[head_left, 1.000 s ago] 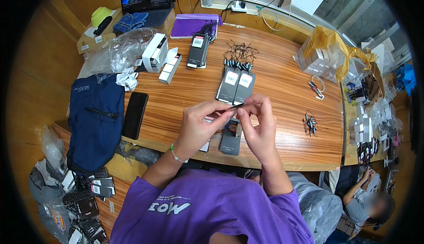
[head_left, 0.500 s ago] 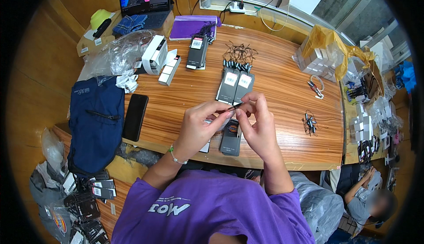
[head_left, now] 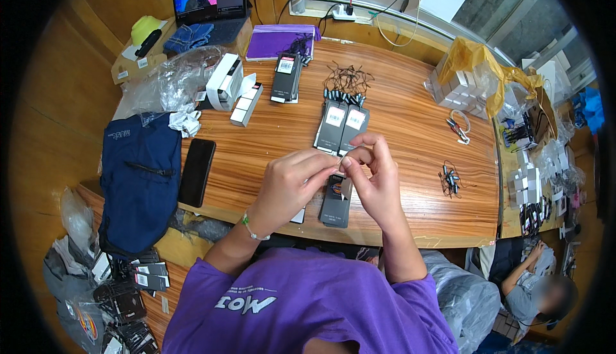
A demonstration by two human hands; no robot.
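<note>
My left hand (head_left: 290,186) and my right hand (head_left: 375,181) meet fingertip to fingertip above the wooden table (head_left: 410,129). Together they pinch a small thin item (head_left: 342,160), too small to make out. Right under my hands lies a dark flat package (head_left: 336,201) near the table's front edge. Two more dark packages with white labels (head_left: 341,127) lie side by side just beyond my fingers. A tangle of thin black wires with small dark parts (head_left: 347,79) sits farther back.
A black phone (head_left: 196,172) and a navy bag (head_left: 140,177) lie at the left. White boxes (head_left: 226,81), clear plastic wrap (head_left: 168,81), a purple pouch (head_left: 277,40) and a laptop (head_left: 208,1) stand behind. A small wire bundle (head_left: 450,178) lies right. Another person (head_left: 532,290) sits at lower right.
My hands stay together over the dark package, shifting only slightly as the fingers work the small item. Nothing else on the table has moved.
</note>
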